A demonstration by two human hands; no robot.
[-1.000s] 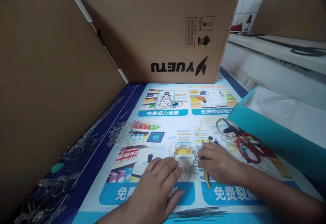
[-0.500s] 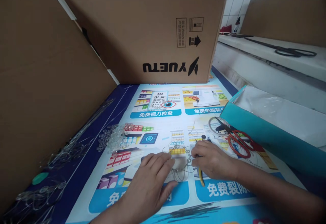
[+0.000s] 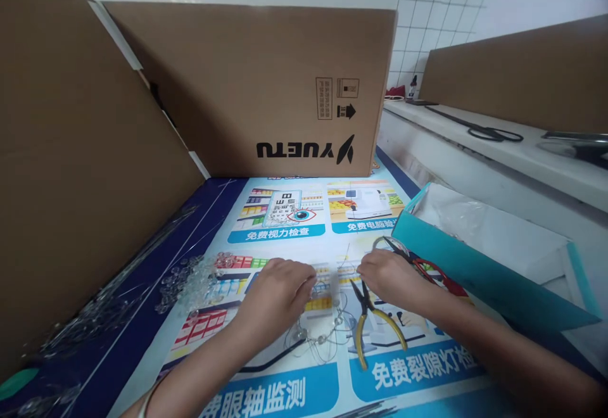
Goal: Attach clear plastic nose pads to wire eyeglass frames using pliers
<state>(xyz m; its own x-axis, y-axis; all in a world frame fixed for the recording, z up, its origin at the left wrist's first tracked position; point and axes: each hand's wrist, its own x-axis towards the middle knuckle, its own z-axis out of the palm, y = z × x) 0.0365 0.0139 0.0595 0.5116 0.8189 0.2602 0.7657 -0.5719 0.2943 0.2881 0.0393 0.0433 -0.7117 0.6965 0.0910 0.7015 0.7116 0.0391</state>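
Both hands meet over the printed poster (image 3: 285, 392) on the worktop. Left hand (image 3: 278, 291) is curled, its fingertips pinching one end of a thin wire piece with clear beads (image 3: 316, 335); right hand (image 3: 387, 275) is likewise pinched on the wire's other side, and the blur hides the exact grip. Below them the beaded wire loops sag onto the poster. Yellow-handled pliers (image 3: 373, 320) lie just beside the right hand, untouched. Red-handled scissors (image 3: 427, 269) rest behind that hand, against a teal box (image 3: 475, 272) near the right edge. Loose clear beads (image 3: 190, 278) sit toward the left edge, with a large cardboard carton (image 3: 256, 88) along the far edge.
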